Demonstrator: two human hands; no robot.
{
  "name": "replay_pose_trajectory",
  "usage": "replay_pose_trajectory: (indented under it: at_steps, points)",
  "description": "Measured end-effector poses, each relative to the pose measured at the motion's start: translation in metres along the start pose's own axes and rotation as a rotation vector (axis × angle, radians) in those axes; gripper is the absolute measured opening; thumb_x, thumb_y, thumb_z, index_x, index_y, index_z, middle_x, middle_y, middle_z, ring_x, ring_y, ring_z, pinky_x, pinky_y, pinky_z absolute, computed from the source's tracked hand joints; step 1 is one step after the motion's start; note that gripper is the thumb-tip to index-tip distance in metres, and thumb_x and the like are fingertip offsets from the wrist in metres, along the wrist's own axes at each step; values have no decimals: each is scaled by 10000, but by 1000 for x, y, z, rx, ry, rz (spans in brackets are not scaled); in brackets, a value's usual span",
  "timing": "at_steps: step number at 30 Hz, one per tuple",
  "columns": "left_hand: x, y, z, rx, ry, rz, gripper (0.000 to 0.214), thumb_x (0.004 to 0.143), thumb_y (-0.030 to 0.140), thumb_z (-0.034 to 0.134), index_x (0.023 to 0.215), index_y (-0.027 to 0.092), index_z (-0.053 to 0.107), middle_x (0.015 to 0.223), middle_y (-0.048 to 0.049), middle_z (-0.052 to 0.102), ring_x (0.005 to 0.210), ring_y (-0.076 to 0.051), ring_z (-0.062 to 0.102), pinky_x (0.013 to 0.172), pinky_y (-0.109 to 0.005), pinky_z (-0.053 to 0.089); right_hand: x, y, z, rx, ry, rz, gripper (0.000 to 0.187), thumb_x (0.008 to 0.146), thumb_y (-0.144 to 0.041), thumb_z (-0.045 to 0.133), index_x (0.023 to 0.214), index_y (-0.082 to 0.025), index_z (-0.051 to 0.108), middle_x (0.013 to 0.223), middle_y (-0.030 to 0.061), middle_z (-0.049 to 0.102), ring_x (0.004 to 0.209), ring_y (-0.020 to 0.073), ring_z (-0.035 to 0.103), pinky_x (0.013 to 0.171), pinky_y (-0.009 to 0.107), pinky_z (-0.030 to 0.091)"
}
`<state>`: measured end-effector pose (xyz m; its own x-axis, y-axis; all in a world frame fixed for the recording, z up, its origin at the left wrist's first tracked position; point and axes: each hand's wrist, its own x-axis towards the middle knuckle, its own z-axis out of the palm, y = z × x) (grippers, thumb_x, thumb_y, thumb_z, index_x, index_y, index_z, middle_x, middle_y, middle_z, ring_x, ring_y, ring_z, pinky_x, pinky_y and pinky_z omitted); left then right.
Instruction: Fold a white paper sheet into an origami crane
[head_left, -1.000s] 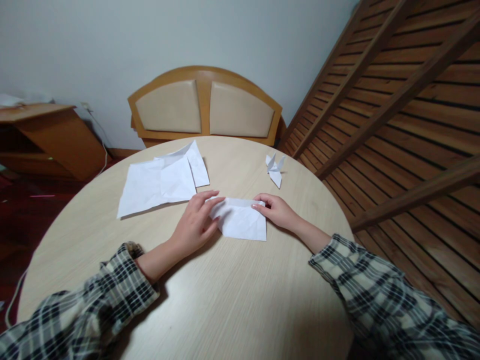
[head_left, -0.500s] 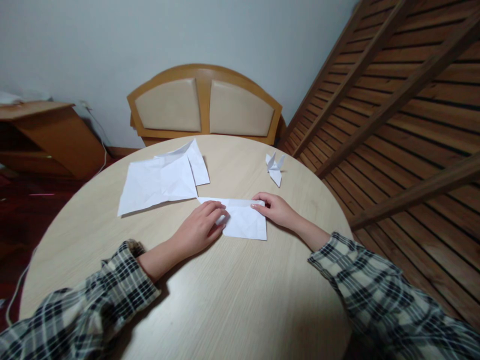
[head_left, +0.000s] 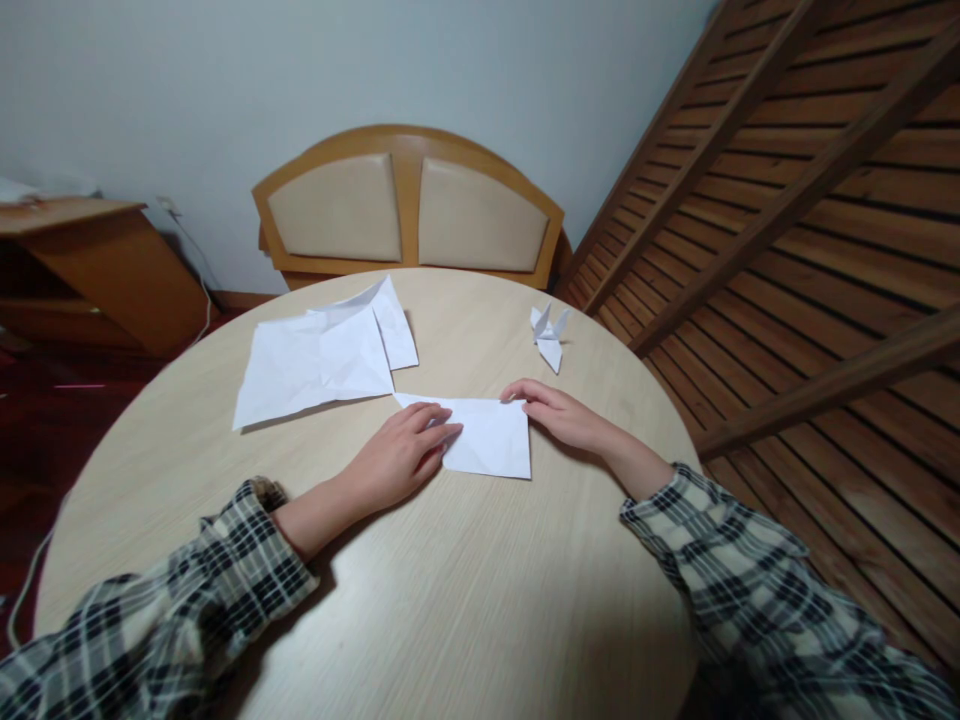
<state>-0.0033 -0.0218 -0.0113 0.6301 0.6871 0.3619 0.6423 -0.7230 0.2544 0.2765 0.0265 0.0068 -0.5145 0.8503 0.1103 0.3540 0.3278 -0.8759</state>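
Observation:
A folded white sheet of paper (head_left: pixel 491 438) lies flat on the table in front of me. My left hand (head_left: pixel 405 448) rests on its left part, fingers stretched out over the surface and holding nothing. At the paper's far right corner is my right hand (head_left: pixel 559 412). Its index finger reaches along the far edge and its thumb is beside the corner, with the two apart. Part of the paper's left side is hidden beneath my left hand.
Larger creased white papers (head_left: pixel 311 365) overlap at the far left of the round table (head_left: pixel 420 600). A folded paper crane (head_left: pixel 549 340) stands at the far right. Beyond the table are a padded headboard (head_left: pixel 411 200), a wooden desk (head_left: pixel 97 270) and slatted wood (head_left: pixel 825 220).
The paper's raised far edge now lies flat. My right thumb has slid off the paper's top toward the corner, and the left fingers have straightened slightly.

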Motion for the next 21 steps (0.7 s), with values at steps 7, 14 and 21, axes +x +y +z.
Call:
replay_pose_trajectory:
  at_steps: [7, 14, 21]
  points:
    - [-2, -3, 2, -2, -30, -3, 363, 942, 199, 465, 1259, 166, 637, 1330, -149, 605, 1266, -311, 508, 1074, -537, 427, -3, -1, -9, -72, -79, -1, 381, 724, -28, 457, 992, -198, 667, 942, 39, 647, 861, 176, 584, 824, 330, 462]
    - [-1, -4, 3, -33, -22, -24, 366, 938, 202, 467, 1260, 194, 640, 1343, -132, 604, 1276, -306, 508, 1083, -544, 413, -4, -1, -11, -191, -157, -112, 185, 846, -180, 600, 967, -223, 734, 987, 61, 649, 974, 201, 608, 931, 369, 457]
    - [-1, -5, 2, -28, -62, -30, 376, 953, 249, 461, 1288, 184, 619, 1394, -139, 566, 1321, -311, 473, 1117, -538, 368, -4, 2, -14, -179, -190, -84, 146, 845, -251, 657, 942, -247, 767, 994, 60, 630, 958, 196, 610, 910, 353, 466]
